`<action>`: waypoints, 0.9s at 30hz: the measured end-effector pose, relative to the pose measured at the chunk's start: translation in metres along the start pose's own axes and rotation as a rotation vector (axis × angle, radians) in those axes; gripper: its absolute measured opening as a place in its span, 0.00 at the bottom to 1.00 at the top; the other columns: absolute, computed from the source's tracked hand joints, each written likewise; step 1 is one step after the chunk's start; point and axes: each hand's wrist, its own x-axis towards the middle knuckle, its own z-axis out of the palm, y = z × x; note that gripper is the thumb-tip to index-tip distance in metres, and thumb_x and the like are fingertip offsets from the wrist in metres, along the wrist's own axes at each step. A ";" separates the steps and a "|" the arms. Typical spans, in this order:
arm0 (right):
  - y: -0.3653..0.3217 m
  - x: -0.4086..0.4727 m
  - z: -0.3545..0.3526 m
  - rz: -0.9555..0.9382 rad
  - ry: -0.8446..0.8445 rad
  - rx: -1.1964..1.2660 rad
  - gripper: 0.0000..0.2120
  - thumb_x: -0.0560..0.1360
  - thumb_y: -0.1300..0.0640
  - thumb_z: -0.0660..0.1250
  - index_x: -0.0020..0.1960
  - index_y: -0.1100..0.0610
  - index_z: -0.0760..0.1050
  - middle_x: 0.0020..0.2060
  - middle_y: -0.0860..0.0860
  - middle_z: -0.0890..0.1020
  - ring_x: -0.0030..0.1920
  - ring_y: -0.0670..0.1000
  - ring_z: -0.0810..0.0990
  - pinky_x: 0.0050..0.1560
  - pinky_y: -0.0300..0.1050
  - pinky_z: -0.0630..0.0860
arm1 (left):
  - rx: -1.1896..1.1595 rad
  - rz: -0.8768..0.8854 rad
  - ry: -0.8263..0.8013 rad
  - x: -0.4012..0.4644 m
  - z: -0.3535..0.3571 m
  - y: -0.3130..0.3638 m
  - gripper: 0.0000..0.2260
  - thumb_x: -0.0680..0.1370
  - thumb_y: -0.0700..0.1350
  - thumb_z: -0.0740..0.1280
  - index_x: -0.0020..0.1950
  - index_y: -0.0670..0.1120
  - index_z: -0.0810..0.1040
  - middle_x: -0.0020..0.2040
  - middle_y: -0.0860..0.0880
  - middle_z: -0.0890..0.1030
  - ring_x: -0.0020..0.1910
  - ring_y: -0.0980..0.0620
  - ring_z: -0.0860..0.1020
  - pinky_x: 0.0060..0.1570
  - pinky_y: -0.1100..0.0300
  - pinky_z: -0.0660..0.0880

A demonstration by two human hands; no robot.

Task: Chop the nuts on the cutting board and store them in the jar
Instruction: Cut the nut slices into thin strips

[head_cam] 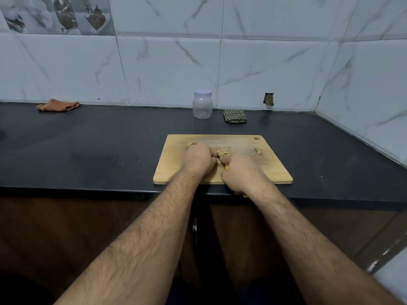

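A wooden cutting board [275, 172] lies on the black counter. My left hand [198, 160] is curled over a nut at the board's middle; the nut itself is hidden. My right hand [239, 172] grips a yellow-handled knife [226, 166], its blade tip at my left fingers. Thin nut slivers [224, 152] lie just beyond my hands. A whole walnut [190, 144] peeks out behind my left hand, and a few small nuts [258, 150] sit at the board's right. A clear plastic jar [202, 104] with a white lid on stands by the wall.
A folded green checked cloth [235, 116] lies right of the jar. An orange cloth [58, 105] lies far left by the wall. The tiled wall turns a corner at the right. Dark cabinet doors run below the counter edge [88, 190].
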 end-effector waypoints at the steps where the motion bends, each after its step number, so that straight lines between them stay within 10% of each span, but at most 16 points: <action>1: 0.001 -0.002 0.000 0.002 0.004 0.006 0.24 0.76 0.64 0.59 0.69 0.50 0.74 0.55 0.53 0.81 0.46 0.53 0.80 0.46 0.45 0.78 | 0.007 -0.001 0.005 0.000 0.000 0.001 0.08 0.77 0.45 0.69 0.54 0.49 0.85 0.55 0.52 0.84 0.59 0.50 0.78 0.61 0.58 0.73; 11: 0.015 -0.028 0.007 0.028 0.025 -0.009 0.29 0.76 0.64 0.61 0.74 0.47 0.68 0.67 0.52 0.76 0.63 0.54 0.76 0.59 0.47 0.77 | 0.026 -0.011 0.006 -0.005 -0.003 0.005 0.09 0.78 0.44 0.67 0.54 0.50 0.85 0.55 0.50 0.84 0.61 0.50 0.76 0.60 0.60 0.71; 27: 0.008 -0.010 0.002 0.023 0.075 0.039 0.27 0.76 0.64 0.59 0.73 0.47 0.70 0.62 0.53 0.79 0.58 0.54 0.78 0.54 0.45 0.77 | -0.013 -0.004 0.023 -0.006 -0.004 0.001 0.07 0.76 0.45 0.71 0.52 0.50 0.86 0.51 0.51 0.86 0.51 0.51 0.81 0.50 0.60 0.75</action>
